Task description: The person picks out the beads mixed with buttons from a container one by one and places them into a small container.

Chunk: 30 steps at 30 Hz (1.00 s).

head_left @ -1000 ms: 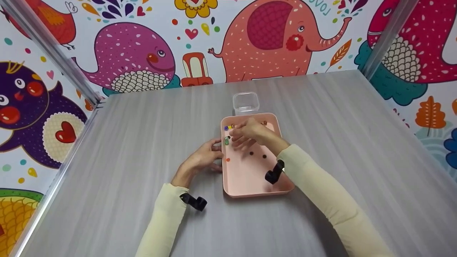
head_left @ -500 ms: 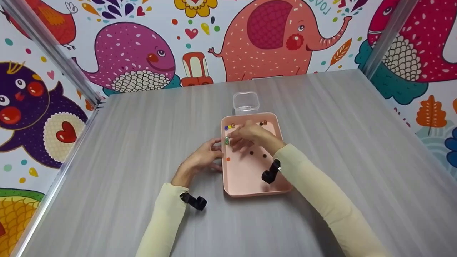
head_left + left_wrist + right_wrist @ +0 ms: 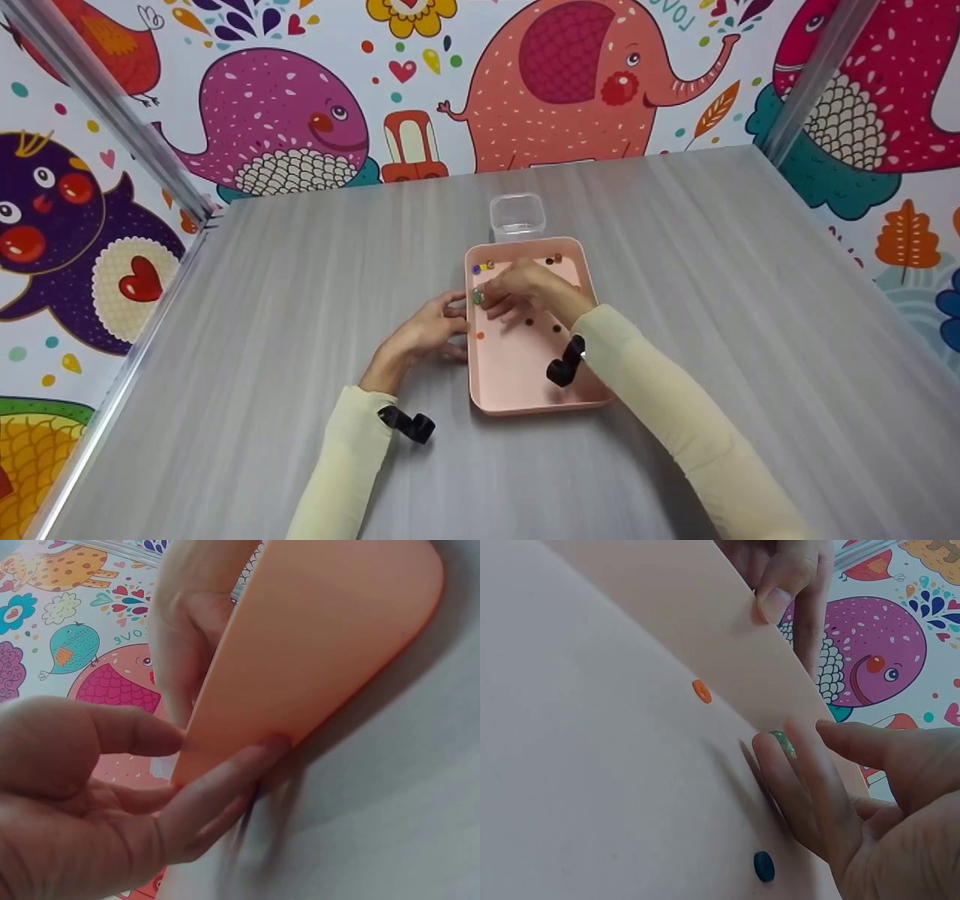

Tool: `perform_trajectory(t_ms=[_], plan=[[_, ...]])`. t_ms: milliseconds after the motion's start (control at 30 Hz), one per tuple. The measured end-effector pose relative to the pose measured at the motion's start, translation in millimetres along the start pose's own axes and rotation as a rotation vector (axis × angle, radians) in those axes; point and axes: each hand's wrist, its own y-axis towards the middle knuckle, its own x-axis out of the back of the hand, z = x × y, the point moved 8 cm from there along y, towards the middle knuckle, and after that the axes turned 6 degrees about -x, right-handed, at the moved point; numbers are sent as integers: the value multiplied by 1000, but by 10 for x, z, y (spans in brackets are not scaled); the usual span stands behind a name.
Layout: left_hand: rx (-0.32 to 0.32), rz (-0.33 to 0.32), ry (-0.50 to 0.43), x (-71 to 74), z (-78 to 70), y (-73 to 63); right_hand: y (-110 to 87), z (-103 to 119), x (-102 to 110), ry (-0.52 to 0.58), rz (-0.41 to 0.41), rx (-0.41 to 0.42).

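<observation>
A shallow pink tray (image 3: 510, 379) lies on the table. My left hand (image 3: 427, 326) holds its left side, thumb at the rim and other fingers against the outer wall, as the left wrist view shows. Inside the tray my right hand (image 3: 525, 281) reaches down with fingers extended. Its fingertips are right at a small glittery green piece (image 3: 782, 741) by the left wall, which they partly hide. Nearby on the tray floor are an orange button (image 3: 701, 691) and a dark blue button (image 3: 764, 866).
Small blue, yellow and brown pieces (image 3: 483, 267) sit in the tray's far left corner. A black and a brown piece (image 3: 553, 259) are at the far right. Behind the tray stands a clear plastic container (image 3: 517, 214). A printed wall (image 3: 420, 90) closes off the table's back.
My right hand has shifted slightly toward the near side, its fingertips coming to the green piece. The black piece at the tray's far right has come into view. My left hand stays put.
</observation>
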Motion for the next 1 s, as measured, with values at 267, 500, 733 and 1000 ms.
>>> perform_trajectory(t_ms=[267,500,733,1000], plan=[[1,-2,-5,6,14,-9,56,-39,5,10,-25,-44],[-7,4,-52,-5,25,6,80,-68,-14,12,-49,-76],[-6,5,-48,-15,17,-4,108,-87,-47,27,-43,-69],[-6,12,-58,-18,9,-7,115,-83,-58,3,-44,-84]])
